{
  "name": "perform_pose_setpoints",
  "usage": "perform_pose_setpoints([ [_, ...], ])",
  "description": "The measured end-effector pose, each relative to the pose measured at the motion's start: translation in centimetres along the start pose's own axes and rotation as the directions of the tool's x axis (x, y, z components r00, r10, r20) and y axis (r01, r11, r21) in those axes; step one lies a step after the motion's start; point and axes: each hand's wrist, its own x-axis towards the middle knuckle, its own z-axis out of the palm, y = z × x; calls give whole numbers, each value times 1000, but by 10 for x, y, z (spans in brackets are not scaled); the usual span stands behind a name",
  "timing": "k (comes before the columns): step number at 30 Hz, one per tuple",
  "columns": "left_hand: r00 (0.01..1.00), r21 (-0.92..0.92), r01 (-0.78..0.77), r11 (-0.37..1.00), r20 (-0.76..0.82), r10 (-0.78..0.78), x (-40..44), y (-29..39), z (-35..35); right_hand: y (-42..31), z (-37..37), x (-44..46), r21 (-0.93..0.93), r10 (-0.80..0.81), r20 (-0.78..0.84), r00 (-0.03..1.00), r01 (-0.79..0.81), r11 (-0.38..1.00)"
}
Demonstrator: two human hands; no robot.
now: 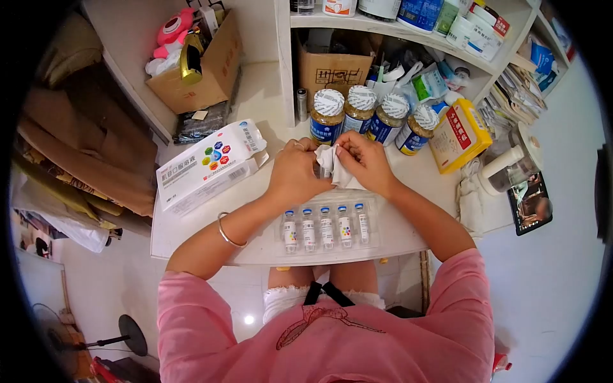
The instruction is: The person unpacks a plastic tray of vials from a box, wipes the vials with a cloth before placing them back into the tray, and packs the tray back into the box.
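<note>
**A wipe in hand at the centre of the frame**

The left hand [297, 171] and right hand [367, 163] meet near the middle of the frame, above the desk [412, 233]. The right fingers pinch a crumpled white tissue [343, 175]; the left fingers are curled round what looks like a small glass vial [324, 172], mostly hidden by the tissue and the hand. How firmly they press cannot be told.

Just below the hands, in the lower middle of the frame, five blue-capped vials [327, 228] stand in a row in a clear tray [375, 223]. An opened white carton [214, 159] lies left of centre, its end flap turned toward the hands. Four jars [361, 110] with patterned lids stand just behind the hands, in the upper middle.

The step in hand looks like wiping or wrapping the held vial; which of the two is unclear. The next move would seem to call for the left fingers keeping a steady grip while the right ones turn the tissue round the glass, with both wrists clear of the tray so that no vial is knocked.
</note>
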Motion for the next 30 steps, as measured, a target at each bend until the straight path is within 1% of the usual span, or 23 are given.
perform_pose_setpoints([
  [1,1000,-2,-12,1000,18,13,0,0,0,3,1,0,-3,-2,0,1000,2,1000],
  [3,999,-10,-25,1000,30,25,1,-3,2,13,0,2,199,82,-59,995,-68,978],
  [4,997,-120,-28,992,69,37,1,-8,-1,16,-1,2,197,79,-59,995,-66,978],
  [5,993,-227,-29,973,109,55,2,-12,-2,20,-2,3,279,102,-116,988,-67,958],
  [6,992,-226,-32,974,108,58,2,-13,-3,21,-4,4,359,131,-170,977,-62,931],
  [7,990,-222,-87,971,92,110,1,-13,-4,22,-6,5,425,161,-192,968,-66,903],
  [8,984,-219,-142,965,74,161,-1,-13,-4,23,-10,3,425,159,-191,969,-64,903],
  [9,985,-219,-141,965,69,159,-2,-8,-7,16,-16,1,450,154,-211,965,-44,892],
  [10,981,-329,53,943,192,12,-3,1,-13,2,-20,-1,474,151,-230,961,-25,880],
  [11,938,-407,251,878,328,-116,-4,7,-17,-16,-22,-7,571,232,-154,961,-105,814],
  [12,938,-411,254,876,325,-120,-7,8,-16,-22,-16,-11,569,232,-148,961,-109,815],
  [14,933,-488,261,833,350,-87,-13,9,-12,-29,-2,-17,478,136,-74,988,-85,874],
  [15,930,-489,270,829,355,-94,-16,9,-9,-33,0,-16,481,144,-68,987,-94,872],
  [17,985,-315,-11,949,160,64,-19,7,-5,-41,2,-13,219,-149,0,989,145,965],
  [18,984,-317,-8,948,166,64,-19,6,-4,-41,0,-13,220,-143,-1,990,140,965],
  [20,954,-297,-176,939,185,237,-17,9,-6,-39,-6,-13,266,-185,88,979,156,951],
  [21,954,-301,-173,938,187,235,-17,10,-5,-40,-7,-14,266,-181,90,979,151,952],
  [23,920,-266,-369,891,31,390,-15,13,-6,-44,-10,-15,163,-196,27,980,189,968],
  [24,920,-268,-369,890,34,391,-14,17,-12,-46,-13,-14,163,-193,25,981,187,969],
  [26,965,-351,-30,936,235,119,-13,25,-27,-49,-19,-13,326,-9,-127,992,50,944],
  [27,949,-377,-47,925,272,159,-11,24,-29,-51,-21,-13,433,16,-140,990,46,900],
  [28,950,-378,-46,925,270,158,-12,26,-30,-50,-21,-14,432,16,-138,990,45,901],
  [30,939,-538,180,823,343,20,-15,30,-29,-48,-19,-16,579,270,-117,956,-155,800],
])
